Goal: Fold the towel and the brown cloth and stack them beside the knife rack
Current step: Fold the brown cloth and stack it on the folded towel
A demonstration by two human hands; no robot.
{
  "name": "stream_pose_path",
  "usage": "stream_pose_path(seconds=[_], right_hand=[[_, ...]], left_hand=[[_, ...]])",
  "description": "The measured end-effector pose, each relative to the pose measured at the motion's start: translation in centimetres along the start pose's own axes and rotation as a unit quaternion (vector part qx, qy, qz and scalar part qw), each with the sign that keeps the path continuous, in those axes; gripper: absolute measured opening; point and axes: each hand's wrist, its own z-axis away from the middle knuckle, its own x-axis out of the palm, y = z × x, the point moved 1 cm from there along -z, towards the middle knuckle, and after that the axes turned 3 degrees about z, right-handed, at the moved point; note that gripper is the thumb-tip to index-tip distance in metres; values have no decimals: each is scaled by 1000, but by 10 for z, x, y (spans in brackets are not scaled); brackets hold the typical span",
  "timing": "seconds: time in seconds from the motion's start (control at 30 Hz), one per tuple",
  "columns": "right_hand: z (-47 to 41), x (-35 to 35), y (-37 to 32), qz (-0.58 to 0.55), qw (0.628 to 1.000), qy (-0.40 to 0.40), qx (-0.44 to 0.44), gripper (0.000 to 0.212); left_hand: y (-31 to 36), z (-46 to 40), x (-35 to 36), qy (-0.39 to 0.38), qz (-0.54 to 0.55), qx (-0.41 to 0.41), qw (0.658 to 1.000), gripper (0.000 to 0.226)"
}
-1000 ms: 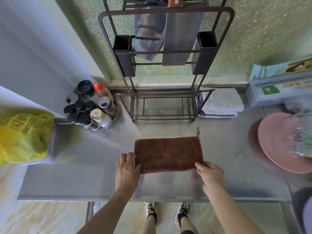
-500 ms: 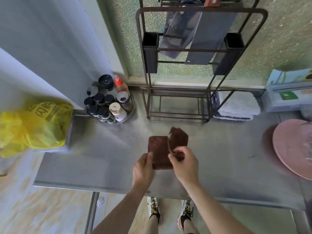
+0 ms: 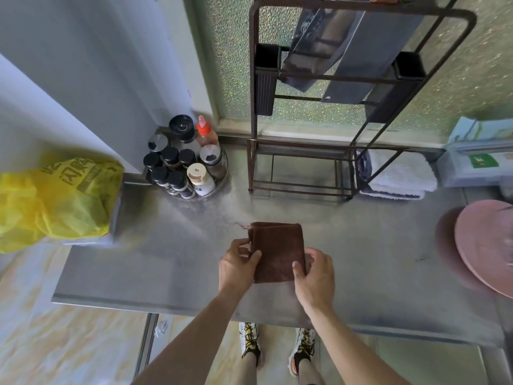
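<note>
Brown cloth (image 3: 277, 251) on the grey steel tabletop (image 3: 166, 245); white towel (image 3: 399, 175) beside the dark-brown knife rack (image 3: 302, 168); yellow bag (image 3: 55, 201); pink plate (image 3: 488, 243).

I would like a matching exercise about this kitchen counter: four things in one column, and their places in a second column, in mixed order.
Things:
1. brown cloth
2. white towel
3. yellow bag
4. pink plate

Places:
A. at the counter's right edge
B. folded, just right of the knife rack
C. between both hands
D. at the counter's left end

Pairs: 1-C, 2-B, 3-D, 4-A
</note>
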Motion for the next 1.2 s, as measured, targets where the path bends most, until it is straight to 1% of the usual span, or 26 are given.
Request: stream_pose_path(seconds=[0.1,0.17,0.23,0.33,0.43,0.6,0.63,0.7,0.73,0.77,0.83,0.87,0.9,0.97,1.0,1.03,1.1,1.17,1.2], right_hand=[[-11,0,4,8,998,-53,21,44],[-15,1,4,19,998,-63,17,46],[-16,2,5,23,998,-62,11,46],[-17,2,5,32,997,-70,12,46],[-20,3,3,26,996,-78,22,45],[-29,5,-1,-17,995,-75,62,38],[-32,5,-2,-19,994,-77,73,37],[-35,1,-5,-22,991,-86,105,36],[-35,-1,-6,-27,987,-96,124,36],[-33,-2,-5,-31,983,-112,140,35],[-27,-3,-3,-36,975,-142,164,29],[-23,-3,-1,-32,973,-156,168,23],[-19,-2,0,-27,971,-167,167,16],[-15,-4,-2,-40,969,-168,178,8],[-14,-6,-3,-65,964,-164,199,12],[-13,-6,-4,-103,954,-162,229,16],[-10,-8,-7,-181,926,-166,287,15],[-5,-10,-10,-232,904,-155,325,11],[1,-12,-13,-250,896,-148,335,13]], left_hand=[[8,-8,2,-6,-5,48,999,40],[14,-11,1,-6,4,92,996,45],[16,-14,0,1,9,124,992,44],[10,-21,-1,8,-9,132,991,43],[4,-28,0,7,-45,117,992,44],[-9,-32,1,-21,-117,172,978,48],[-11,-31,1,-20,-125,173,977,48],[-10,-27,-1,8,-141,189,972,46],[-10,-25,-2,21,-154,219,963,41],[-10,-20,-3,19,-175,266,948,36],[-15,-11,-1,-37,-242,350,904,32],[-20,-8,1,-72,-277,366,886,36],[-25,-6,2,-97,-306,366,874,43],[-32,-3,4,-113,-330,351,869,53],[-31,-1,4,-113,-338,348,867,56],[-29,1,5,-111,-348,353,862,59],[-27,6,6,-104,-368,369,847,63],[-29,10,9,-111,-395,386,827,68],[-31,13,12,-114,-407,395,815,69]])
